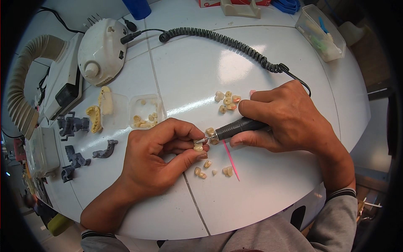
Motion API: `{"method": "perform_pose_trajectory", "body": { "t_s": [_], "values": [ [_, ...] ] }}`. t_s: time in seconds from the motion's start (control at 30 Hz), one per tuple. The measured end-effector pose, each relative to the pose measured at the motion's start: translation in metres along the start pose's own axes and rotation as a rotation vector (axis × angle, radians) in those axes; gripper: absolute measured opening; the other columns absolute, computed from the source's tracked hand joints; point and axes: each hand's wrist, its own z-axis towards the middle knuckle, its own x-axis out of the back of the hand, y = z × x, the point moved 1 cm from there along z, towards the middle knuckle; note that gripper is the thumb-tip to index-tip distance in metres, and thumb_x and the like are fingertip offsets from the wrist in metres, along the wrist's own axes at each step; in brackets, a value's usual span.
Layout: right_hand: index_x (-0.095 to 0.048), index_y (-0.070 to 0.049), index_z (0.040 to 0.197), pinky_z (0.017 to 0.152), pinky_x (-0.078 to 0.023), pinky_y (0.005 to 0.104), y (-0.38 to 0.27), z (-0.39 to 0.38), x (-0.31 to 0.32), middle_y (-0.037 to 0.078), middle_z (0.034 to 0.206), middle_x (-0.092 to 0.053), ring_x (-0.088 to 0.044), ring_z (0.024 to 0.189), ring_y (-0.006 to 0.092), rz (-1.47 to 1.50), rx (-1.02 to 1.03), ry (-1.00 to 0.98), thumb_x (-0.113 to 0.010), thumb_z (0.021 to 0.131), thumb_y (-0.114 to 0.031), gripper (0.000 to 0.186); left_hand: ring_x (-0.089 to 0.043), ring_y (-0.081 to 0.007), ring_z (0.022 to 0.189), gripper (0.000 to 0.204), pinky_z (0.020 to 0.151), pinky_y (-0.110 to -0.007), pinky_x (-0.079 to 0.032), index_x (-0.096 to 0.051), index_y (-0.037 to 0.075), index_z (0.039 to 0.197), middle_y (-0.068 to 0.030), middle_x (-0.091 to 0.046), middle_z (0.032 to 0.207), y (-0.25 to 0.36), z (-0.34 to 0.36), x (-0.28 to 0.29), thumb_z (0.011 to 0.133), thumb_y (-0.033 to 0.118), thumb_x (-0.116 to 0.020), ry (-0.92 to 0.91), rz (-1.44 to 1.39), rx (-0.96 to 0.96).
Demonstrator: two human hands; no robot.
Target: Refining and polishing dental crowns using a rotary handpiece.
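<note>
Left hand [155, 153] pinches a small glossy cream tooth-shaped piece [198, 148] between thumb and fingers, above the white bench [260, 193]. Right hand [281, 117] grips a black ribbed cylindrical handpiece [238, 127], slim metal bit [208, 138] right by the piece; contact unclear. Risks: bit skids off the curved surface, nicks a fingertip; small grip area, piece pops out among loose yellowish tooth-shaped pieces [208, 164]; overpressing chips it.

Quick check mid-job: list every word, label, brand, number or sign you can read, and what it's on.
No text is legible enough to quote.
Red box, top edge: print cut off and too small to read.
White control unit: any markings too small to read.
Black rotary handpiece in the right hand: no readable lettering.
</note>
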Motion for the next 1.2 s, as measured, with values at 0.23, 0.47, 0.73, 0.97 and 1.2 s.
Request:
{"method": "perform_pose_trajectory", "body": {
  "t_s": [0.23, 0.47, 0.73, 0.97, 1.2],
  "values": [
    [-0.074, -0.011, 0.100, 0.052, -0.045, 0.0429, 0.0012, -0.0002, -0.0001, 0.006, 0.065, -0.068, -0.066, 0.054, 0.0303, 0.033, 0.002, 0.000, -0.070, 0.097, -0.067, 0.057, -0.081, -0.0251, 0.105, 0.020, 0.096, -0.032, -0.067, -0.066, -0.010, 0.114, -0.0183, -0.079, 0.107, -0.0004, 0.0000, 0.0004, 0.096, -0.008, -0.076, -0.012, 0.011, -0.005],
    [-0.073, -0.010, 0.098, 0.051, -0.045, 0.0431, 0.0007, 0.0005, 0.0001, 0.006, 0.064, -0.067, -0.066, 0.054, 0.0307, 0.016, 0.013, 0.015, -0.071, 0.097, -0.067, 0.057, -0.081, -0.0246, 0.105, 0.019, 0.095, -0.032, -0.067, -0.066, -0.008, 0.113, -0.0188, -0.080, 0.106, 0.0010, 0.0001, 0.0015, 0.096, -0.007, -0.077, -0.017, 0.036, -0.014],
    [-0.073, -0.010, 0.097, 0.051, -0.044, 0.0433, 0.0024, 0.0001, -0.0013, 0.006, 0.064, -0.067, -0.066, 0.054, 0.0300, 0.037, 0.019, 0.027, -0.074, 0.096, -0.065, 0.055, -0.081, -0.0249, 0.107, 0.026, 0.097, -0.033, -0.067, -0.060, -0.006, 0.115, -0.0184, -0.078, 0.107, -0.0031, -0.0010, -0.0014, 0.096, -0.008, -0.078, 0.020, -0.020, -0.022],
    [-0.074, -0.010, 0.097, 0.051, -0.043, 0.0428, 0.0031, -0.0002, -0.0008, 0.006, 0.064, -0.067, -0.066, 0.053, 0.0299, 0.047, 0.009, 0.008, -0.074, 0.095, -0.065, 0.055, -0.080, -0.0246, 0.108, 0.028, 0.098, -0.034, -0.067, -0.059, -0.006, 0.115, -0.0182, -0.077, 0.108, -0.0027, 0.0003, -0.0009, 0.096, -0.007, -0.078, 0.005, -0.017, -0.012],
    [-0.073, -0.010, 0.097, 0.051, -0.044, 0.0428, 0.0023, 0.0004, -0.0016, 0.006, 0.064, -0.067, -0.066, 0.053, 0.0298, 0.031, 0.019, 0.018, -0.072, 0.096, -0.066, 0.056, -0.080, -0.0246, 0.108, 0.027, 0.098, -0.034, -0.067, -0.061, -0.006, 0.117, -0.0183, -0.077, 0.108, -0.0051, 0.0004, 0.0004, 0.096, -0.007, -0.078, -0.018, 0.019, -0.038]
  ]
}}
